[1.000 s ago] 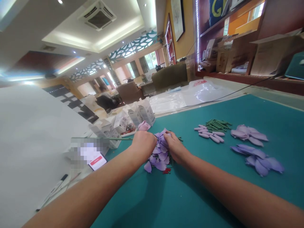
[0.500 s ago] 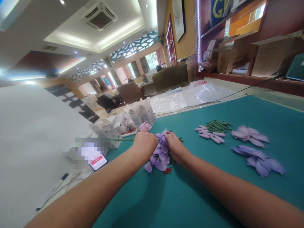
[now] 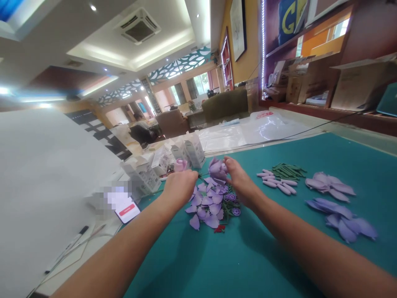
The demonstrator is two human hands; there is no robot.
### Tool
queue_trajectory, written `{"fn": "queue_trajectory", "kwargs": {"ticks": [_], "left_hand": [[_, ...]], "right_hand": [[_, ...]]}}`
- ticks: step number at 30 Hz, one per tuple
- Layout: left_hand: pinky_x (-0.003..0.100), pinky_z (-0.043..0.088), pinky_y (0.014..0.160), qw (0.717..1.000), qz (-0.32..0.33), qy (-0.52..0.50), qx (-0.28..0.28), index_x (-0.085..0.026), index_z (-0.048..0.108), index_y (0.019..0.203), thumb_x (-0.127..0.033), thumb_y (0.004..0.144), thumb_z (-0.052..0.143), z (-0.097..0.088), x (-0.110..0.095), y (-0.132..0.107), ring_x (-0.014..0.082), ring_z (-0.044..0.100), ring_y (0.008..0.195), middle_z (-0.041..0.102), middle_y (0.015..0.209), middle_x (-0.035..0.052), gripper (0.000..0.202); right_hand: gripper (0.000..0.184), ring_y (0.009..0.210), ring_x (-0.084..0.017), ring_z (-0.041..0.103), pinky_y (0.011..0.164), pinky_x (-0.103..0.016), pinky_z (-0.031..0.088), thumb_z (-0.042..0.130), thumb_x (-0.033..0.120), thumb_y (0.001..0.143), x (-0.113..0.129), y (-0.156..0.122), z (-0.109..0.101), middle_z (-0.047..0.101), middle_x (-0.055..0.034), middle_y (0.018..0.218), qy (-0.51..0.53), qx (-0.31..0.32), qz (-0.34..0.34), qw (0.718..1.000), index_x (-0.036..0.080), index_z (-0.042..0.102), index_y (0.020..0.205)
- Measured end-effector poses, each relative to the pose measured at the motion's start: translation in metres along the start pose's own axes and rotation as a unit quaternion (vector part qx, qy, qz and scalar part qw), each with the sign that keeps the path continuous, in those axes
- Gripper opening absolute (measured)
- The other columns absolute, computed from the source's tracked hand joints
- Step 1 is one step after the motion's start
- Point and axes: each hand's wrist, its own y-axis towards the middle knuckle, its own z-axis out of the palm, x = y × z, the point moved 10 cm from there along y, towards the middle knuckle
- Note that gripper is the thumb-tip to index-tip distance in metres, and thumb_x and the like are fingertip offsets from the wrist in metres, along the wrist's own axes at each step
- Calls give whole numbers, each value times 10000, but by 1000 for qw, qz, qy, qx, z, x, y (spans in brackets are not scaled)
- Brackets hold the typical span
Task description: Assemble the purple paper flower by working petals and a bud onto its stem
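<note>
My right hand (image 3: 240, 182) pinches a purple artificial flower head (image 3: 217, 168), lifted a little above the teal table mat (image 3: 235, 260). My left hand (image 3: 179, 187) is closed around the thin green stem just left of the flower. Below and between the hands lies a pile of loose purple petals (image 3: 204, 205) with small purple round pieces (image 3: 231, 198) and green bits. A pink flower bud (image 3: 180, 165) sits behind my left hand.
Purple bud pieces (image 3: 276, 183) and green sticks (image 3: 288, 170) lie to the right, with two heaps of large purple petals (image 3: 330, 185) (image 3: 344, 217) beyond. White boxes (image 3: 173, 159), a phone (image 3: 125, 209) and pens (image 3: 66, 250) are at the left. Clear plastic sheets (image 3: 254, 126) lie behind.
Both hands have risen and moved away from the petal pile, carrying the flower head and stem up; the loose petals and round pieces under them are uncovered. The view tilted slightly.
</note>
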Motion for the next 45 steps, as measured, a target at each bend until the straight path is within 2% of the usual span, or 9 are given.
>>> {"fn": "queue_trajectory", "kwargs": {"ticks": [4, 7, 10, 13, 17, 21, 28, 32, 45], "left_hand": [[295, 453, 622, 998, -18, -52, -26, -194, 712, 884, -293, 926, 410, -22, 21, 2, 266, 673, 820, 728, 859, 110, 320], [263, 418, 595, 976, -27, -211, -47, -185, 716, 785, -320, 888, 463, -44, 36, 3, 202, 641, 714, 720, 784, 61, 305], [265, 430, 613, 918, -36, -388, -71, -172, 723, 761, -372, 841, 532, -58, 49, 3, 183, 625, 701, 723, 788, 49, 288], [263, 454, 653, 839, -29, -535, -96, -157, 731, 832, -397, 808, 601, -63, 54, 1, 180, 633, 764, 731, 849, 63, 274], [238, 456, 618, 716, -11, -692, -89, -140, 706, 891, -365, 759, 675, -62, 47, -2, 146, 618, 714, 714, 816, 61, 263], [191, 421, 511, 657, -30, -750, -69, -126, 681, 859, -366, 705, 729, -56, 41, -3, 110, 572, 628, 694, 791, 59, 289], [178, 402, 467, 617, -59, -779, -95, -115, 699, 931, -363, 712, 745, -38, 61, 0, 47, 467, 537, 699, 945, 88, 334], [220, 494, 573, 573, -72, -807, -122, -138, 691, 960, -372, 705, 771, -16, 73, -5, 93, 602, 637, 689, 1006, 79, 355], [257, 573, 649, 344, -156, -918, -122, -151, 670, 941, -122, 867, 588, 69, 61, -2, 152, 710, 733, 717, 765, 31, 114]], "right_hand": [[530, 1283, -269, 443, 937, -403, 456, 495, 603, 858, -2, 7, -16, 498, -74, 1396, 9, -51, 41, 998, 274, 517, 1274], [394, 1148, -265, 558, 853, -381, 486, 566, 517, 836, -8, -1, -1, 630, -87, 1220, 2, -14, 72, 997, 243, 607, 1116], [322, 1010, -263, 623, 812, -379, 486, 609, 462, 820, -9, -22, 34, 703, -100, 1031, -29, 94, 85, 992, 189, 669, 980], [390, 1114, -255, 578, 888, -377, 459, 577, 471, 849, -4, -46, 67, 661, -96, 1170, -94, 214, 56, 971, 191, 639, 1113], [465, 1204, -235, 513, 977, -370, 410, 508, 452, 901, 3, -62, 84, 577, -96, 1302, -145, 293, 15, 945, 194, 526, 1287], [361, 1042, -226, 591, 902, -367, 436, 430, 432, 934, 6, -68, 90, 674, -76, 1089, -156, 326, 0, 932, 189, 588, 1148], [260, 691, -175, 621, 722, -322, 479, 410, 416, 916, 0, -65, 92, 627, -2, 645, -88, 317, 34, 944, 202, 526, 824], [279, 602, -153, 591, 636, -288, 472, 465, 476, 874, -7, -57, 85, 552, 38, 579, -81, 282, 48, 955, 214, 507, 789], [288, 412, -94, 348, 422, -228, 287, 492, 509, 815, -37, -52, 77, 399, 87, 510, -109, 242, 101, 959, 225, 466, 778]]}}
